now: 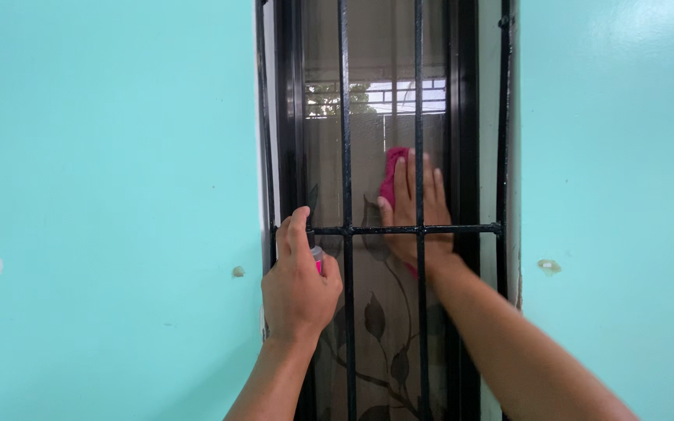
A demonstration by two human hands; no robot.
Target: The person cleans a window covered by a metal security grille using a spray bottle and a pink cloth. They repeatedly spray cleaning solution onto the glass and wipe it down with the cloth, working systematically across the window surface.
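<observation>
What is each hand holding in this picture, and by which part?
The left hand grips a small spray bottle around its body, mostly hidden. The right hand, reaching through the black window bars, presses a pink cloth flat against the glass under its palm.

Exterior of a home: turquoise wall (103, 195), narrow window (380, 312) behind black bars (345, 117), leaf-patterned curtain (384, 327) inside.
</observation>
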